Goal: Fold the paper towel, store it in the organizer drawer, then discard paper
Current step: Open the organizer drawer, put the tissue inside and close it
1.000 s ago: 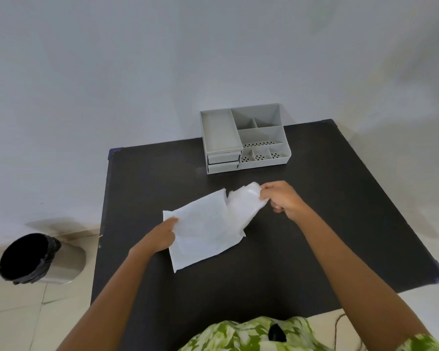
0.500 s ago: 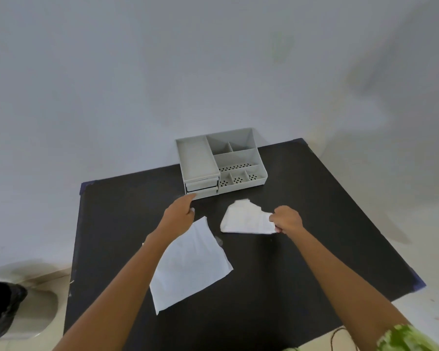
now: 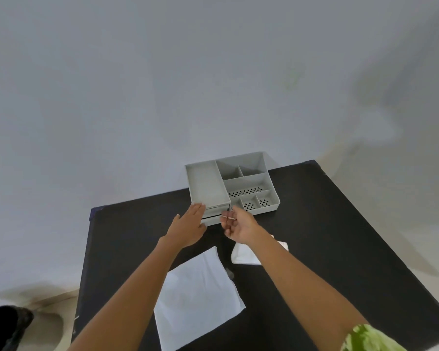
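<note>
A grey organizer (image 3: pixel 249 181) with several open compartments stands at the far edge of the black table (image 3: pixel 327 236). Its two small drawers (image 3: pixel 213 220) sit in the front left corner and look closed. My left hand (image 3: pixel 189 228) rests flat against the drawer fronts, fingers spread. My right hand (image 3: pixel 236 225) hovers just right of the drawers, palm up, fingers loosely curled, holding nothing. The folded white paper towel (image 3: pixel 243 257) lies on the table under my right wrist, partly hidden by the arm. A flat white sheet of paper (image 3: pixel 198 297) lies nearer me.
A bin with a black liner (image 3: pixel 3 325) stands on the floor at the lower left, mostly cut off. A plain grey wall rises behind the table. The table's right side is bare.
My right hand let go of the folded paper towel and moved up to the drawers. My left hand slid forward from the flat sheet to the drawer fronts. The view tilted upward.
</note>
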